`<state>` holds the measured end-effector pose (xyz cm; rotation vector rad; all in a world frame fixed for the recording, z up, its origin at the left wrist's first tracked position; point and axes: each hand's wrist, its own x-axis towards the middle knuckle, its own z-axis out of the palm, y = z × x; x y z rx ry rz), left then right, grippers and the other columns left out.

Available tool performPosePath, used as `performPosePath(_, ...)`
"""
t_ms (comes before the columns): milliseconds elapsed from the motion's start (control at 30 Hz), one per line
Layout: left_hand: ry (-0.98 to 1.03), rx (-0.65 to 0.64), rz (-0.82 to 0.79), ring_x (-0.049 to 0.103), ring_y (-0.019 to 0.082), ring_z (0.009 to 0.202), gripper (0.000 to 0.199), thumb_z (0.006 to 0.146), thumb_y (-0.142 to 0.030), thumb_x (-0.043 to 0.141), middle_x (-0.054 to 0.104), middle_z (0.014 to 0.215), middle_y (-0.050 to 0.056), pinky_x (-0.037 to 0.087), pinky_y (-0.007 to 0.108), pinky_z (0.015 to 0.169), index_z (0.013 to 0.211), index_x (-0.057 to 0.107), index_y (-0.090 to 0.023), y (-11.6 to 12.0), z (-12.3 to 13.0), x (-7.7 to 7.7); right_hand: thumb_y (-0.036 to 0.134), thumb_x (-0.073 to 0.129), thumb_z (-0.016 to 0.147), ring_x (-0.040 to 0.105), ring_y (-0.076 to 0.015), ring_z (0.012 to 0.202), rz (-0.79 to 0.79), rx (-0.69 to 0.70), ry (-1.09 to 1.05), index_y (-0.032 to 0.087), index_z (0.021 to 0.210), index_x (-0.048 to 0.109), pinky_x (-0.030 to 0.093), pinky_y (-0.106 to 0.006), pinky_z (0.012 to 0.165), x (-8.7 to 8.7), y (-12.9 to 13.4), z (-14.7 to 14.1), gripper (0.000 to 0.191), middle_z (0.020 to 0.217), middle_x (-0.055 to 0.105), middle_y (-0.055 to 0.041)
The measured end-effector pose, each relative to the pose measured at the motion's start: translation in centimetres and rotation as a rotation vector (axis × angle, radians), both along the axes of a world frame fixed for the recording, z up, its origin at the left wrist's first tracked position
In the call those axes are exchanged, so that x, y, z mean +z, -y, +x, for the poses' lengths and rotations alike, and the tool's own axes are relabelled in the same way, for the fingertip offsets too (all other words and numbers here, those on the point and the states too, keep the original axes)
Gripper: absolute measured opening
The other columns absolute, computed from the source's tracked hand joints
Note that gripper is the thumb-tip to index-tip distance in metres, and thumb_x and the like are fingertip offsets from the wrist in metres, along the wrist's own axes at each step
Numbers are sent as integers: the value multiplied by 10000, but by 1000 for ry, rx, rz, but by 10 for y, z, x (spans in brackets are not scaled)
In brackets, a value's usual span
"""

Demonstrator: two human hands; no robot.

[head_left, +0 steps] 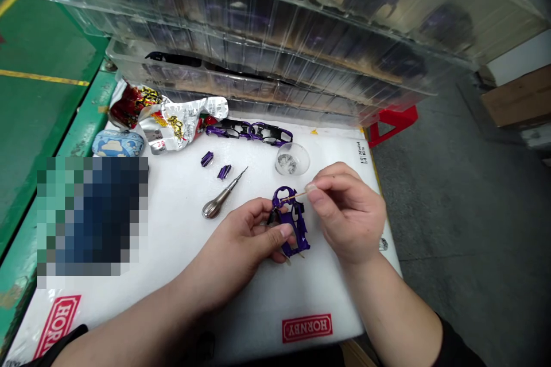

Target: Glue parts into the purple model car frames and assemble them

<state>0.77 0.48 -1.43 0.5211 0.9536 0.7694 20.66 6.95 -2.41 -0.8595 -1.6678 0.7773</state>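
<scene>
My left hand [258, 235] grips a purple model car body [289, 218] by its left side, thumb across its lower part. Between thumb and forefinger, my right hand [348, 206] pinches a thin wooden stick [296, 196]. The stick's tip reaches the upper end of the car body. Just above sits a small clear cup [293, 159] with tiny silvery pieces inside. To the left lies a metal-handled screwdriver [221, 198], beside two small purple parts, one nearer [224, 171] and one farther [207, 158].
More purple car bodies [249, 131] lie toward the back, beside crumpled snack wrappers [181, 123] and a blue patterned case [118, 143]. Stacked clear plastic trays [258, 83] with purple bodies rise behind the white work surface [172, 183]. A blurred dark blue area covers the left.
</scene>
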Motion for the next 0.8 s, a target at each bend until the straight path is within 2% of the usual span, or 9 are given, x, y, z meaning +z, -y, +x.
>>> performPosePath(133, -36, -15, 7, 724, 200, 865, 446, 964, -485, 913, 836, 1059, 102, 592, 330, 804, 1232, 750, -167, 2, -1, 1, 238, 842, 1070, 630, -193, 798, 179, -303, -69, 255, 1061, 830, 488, -333, 691, -8, -18, 17, 23, 929, 684, -26)
performPosePath(200, -47, -10, 8, 723, 203, 890, 438, 972, -473, 903, 836, 1089, 110, 594, 324, 799, 1243, 751, -165, 3, -1, 2, 285, 845, 1070, 603, -187, 795, 155, -449, -4, 233, 1053, 831, 482, -339, 732, -10, -29, 29, 56, 903, 651, -17)
performPosePath(267, -65, -3, 9, 732, 220, 942, 457, 960, -482, 912, 832, 1128, 123, 597, 322, 789, 1245, 754, -162, 3, -1, 3, 343, 829, 1068, 587, -189, 788, 81, -507, 99, 212, 1030, 833, 484, -342, 747, -12, -38, 39, 136, 871, 625, -10)
performPosePath(467, -118, 5, 25, 759, 253, 1019, 474, 927, -482, 949, 832, 1148, 126, 604, 328, 788, 1240, 768, -176, 2, 1, 9, 375, 765, 1044, 581, -207, 773, -19, -440, 271, 200, 989, 847, 509, -321, 701, -15, -47, 32, 200, 854, 628, -34)
performPosePath(600, -121, 8, 45, 755, 245, 1016, 478, 921, -470, 954, 829, 1154, 132, 604, 315, 785, 1232, 769, -158, 2, 2, 11, 323, 753, 1064, 592, -206, 790, -48, -433, 285, 192, 1015, 844, 517, -317, 731, -21, -50, 23, 166, 884, 644, -39)
performPosePath(800, -115, 46, 70, 729, 197, 961, 423, 926, -414, 956, 827, 1115, 97, 600, 293, 795, 1217, 777, -163, 5, 2, 15, 220, 777, 1029, 604, -191, 755, -103, -367, 338, 182, 988, 854, 501, -308, 733, -30, -56, 25, 94, 889, 676, -33)
